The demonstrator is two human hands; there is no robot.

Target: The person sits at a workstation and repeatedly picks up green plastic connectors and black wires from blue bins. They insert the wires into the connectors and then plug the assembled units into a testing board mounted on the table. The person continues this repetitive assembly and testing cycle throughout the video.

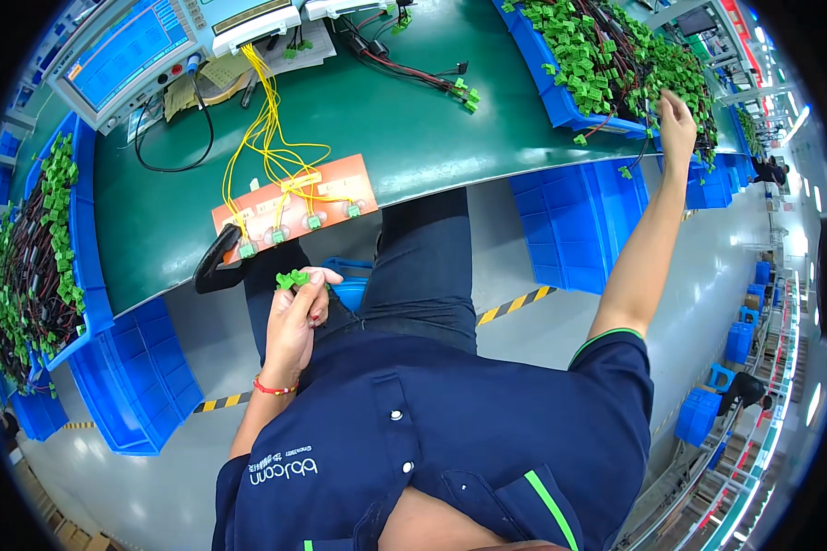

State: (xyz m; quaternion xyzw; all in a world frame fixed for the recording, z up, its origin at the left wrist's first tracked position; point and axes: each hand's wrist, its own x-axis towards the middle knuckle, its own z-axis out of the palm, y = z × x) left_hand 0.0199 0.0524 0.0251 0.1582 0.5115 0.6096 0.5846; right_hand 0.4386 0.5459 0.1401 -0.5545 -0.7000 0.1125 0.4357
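Observation:
My left hand (296,308) is closed around a few green connectors (291,279), held just below the front edge of the bench. Close by, an orange test board (294,208) carries several green sockets joined to yellow wires (271,119). On the right, my arm is stretched out and my right hand (677,130) is over the near edge of a blue bin (560,108) heaped with cables ending in green connectors (586,50). The fingers of that hand are curled together; what they hold, if anything, is too small to make out.
A test instrument with a lit screen (133,55) stands at the bench's back left. Another blue bin (87,230) of connector cables is at the left. A cable bundle (404,66) lies on the green bench top (432,138). Blue crates (133,376) stand below.

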